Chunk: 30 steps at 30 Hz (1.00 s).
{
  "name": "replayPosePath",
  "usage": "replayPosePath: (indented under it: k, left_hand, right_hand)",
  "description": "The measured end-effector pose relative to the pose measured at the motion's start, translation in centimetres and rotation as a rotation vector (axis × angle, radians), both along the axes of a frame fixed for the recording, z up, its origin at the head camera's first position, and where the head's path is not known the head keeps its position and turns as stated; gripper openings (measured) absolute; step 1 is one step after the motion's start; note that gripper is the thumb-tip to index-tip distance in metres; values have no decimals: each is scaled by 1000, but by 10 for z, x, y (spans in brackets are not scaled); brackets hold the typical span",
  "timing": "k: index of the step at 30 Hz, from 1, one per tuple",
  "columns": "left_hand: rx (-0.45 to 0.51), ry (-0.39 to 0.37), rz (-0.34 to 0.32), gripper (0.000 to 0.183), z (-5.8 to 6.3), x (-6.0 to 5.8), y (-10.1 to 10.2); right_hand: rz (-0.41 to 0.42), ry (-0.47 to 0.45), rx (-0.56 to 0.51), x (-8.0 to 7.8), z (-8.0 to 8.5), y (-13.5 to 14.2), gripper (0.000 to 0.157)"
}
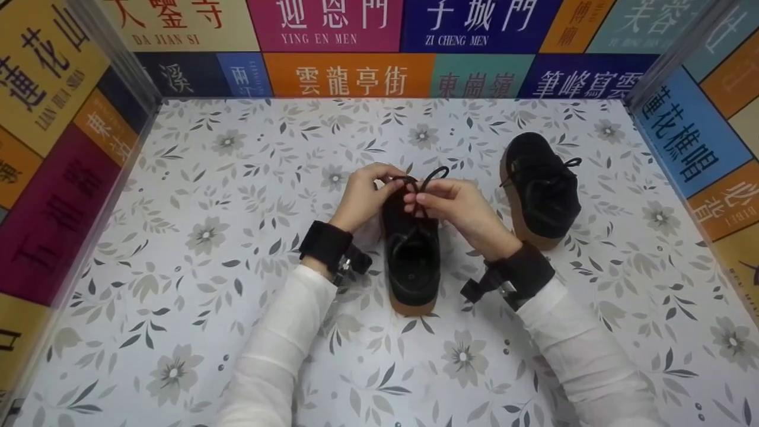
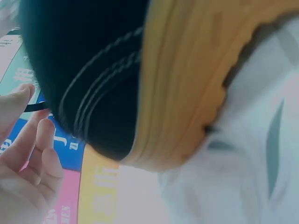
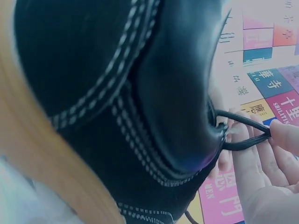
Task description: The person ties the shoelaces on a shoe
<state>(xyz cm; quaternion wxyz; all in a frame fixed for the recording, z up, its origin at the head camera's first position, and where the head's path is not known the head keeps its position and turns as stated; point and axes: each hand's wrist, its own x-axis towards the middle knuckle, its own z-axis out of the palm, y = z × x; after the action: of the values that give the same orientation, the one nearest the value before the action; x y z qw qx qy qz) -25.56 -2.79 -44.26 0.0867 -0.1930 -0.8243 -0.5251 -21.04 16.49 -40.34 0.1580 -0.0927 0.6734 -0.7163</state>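
A black shoe with a tan sole stands on the patterned surface, its toe pointing away from me. Over its front, my left hand pinches a black shoelace between thumb and fingers. My right hand pinches a loop of the shoelace, drawn out from the shoe's opening side in the right wrist view. Both hands partly hide the toe and the lacing in the head view. White stitching shows on the shoe's dark upper in the left wrist view.
A second black shoe, its lace tied in a bow, stands to the right of my right hand. Colourful panels with lettering wall the back and both sides. The floral-patterned surface lies beneath everything.
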Motion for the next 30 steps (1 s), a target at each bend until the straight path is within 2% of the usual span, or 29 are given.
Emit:
replayPosePath:
  k: [4,11,18,25,30]
  left_hand:
    - [-36,28,40,11,4,4,-14]
    - [-126,107,41,10,11,10,-37]
    - [-217,150,43,8,16,22,-56]
    - [-265,145,36,8,8,33,-68]
    - [-286,126,23,8,-2,33,-67]
  right_hand:
    - [-16,67,73,-2,-1,1,19]
    - [-33,160,122,-6,-7,-1,29]
    - [-39,167,123,-6,-9,-2,25]
    - [-25,153,113,-6,-9,-3,26]
    - [-25,128,89,-7,-11,-5,25]
